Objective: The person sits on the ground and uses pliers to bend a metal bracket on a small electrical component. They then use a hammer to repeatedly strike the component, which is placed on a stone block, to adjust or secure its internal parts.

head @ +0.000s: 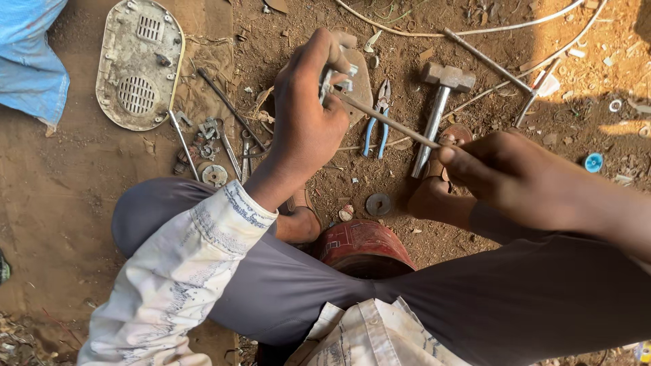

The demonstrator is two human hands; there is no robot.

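Where the dirt floor meets the upper left corner, one blue cloth (30,64) lies bunched, and just right of it sits one oval grey cover plate (139,62) with two slotted grilles. Below that plate a scatter of small metal parts (203,146) and a few thin rods rests on the soil, too jumbled to count exactly; one round washer (215,175) shows among them. The left hand (308,112), in a white stained sleeve, is raised above the ground with its fingers curled shut around one small metal fitting (337,80); the fitting sits between thumb and fingertips, mostly hidden by them. One thin rod tool (386,120) runs from that fitting down and to the right, its far end gripped in the right hand (519,173), whose fingers are closed around it. Under the rod, on the ground, lies one pair of blue-handled pliers (376,122), and just right of it one hammer (437,108) with a metal handle, its head pointing up. One dark round disc (378,203) lies near the foot, and one red cylindrical object (363,245) stands between the person's crossed legs. Far right, one small blue cap (594,161) sits alone on the soil, well apart from the hands.
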